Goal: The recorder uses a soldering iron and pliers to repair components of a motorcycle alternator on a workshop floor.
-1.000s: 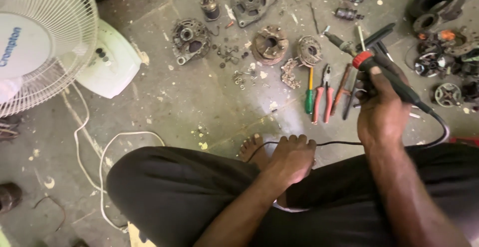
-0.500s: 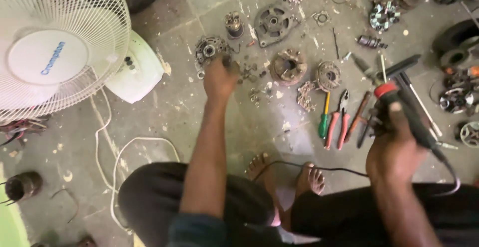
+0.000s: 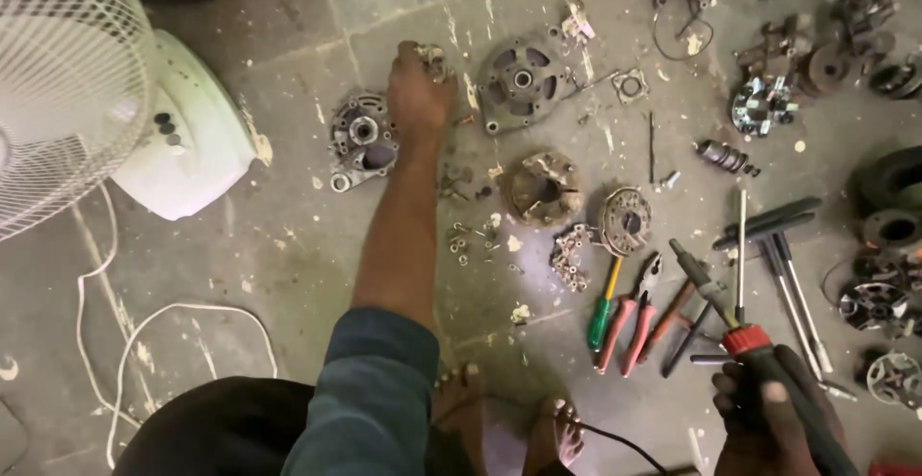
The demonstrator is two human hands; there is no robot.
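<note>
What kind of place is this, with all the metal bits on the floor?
Probably a small repair workshop for motor or car parts. Taken-apart round metal housings lie on a stained concrete floor, pliers and other hand tools sit in a row, and the right hand holds a corded tool.

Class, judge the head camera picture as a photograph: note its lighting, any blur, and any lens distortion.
Head view: soft, even light, with faint shadows under the left hand and pliers; the right hand and soldering iron are slightly blurred at the frame edge; the fan is pale, washed out and bowed by the wide lens.
</note>
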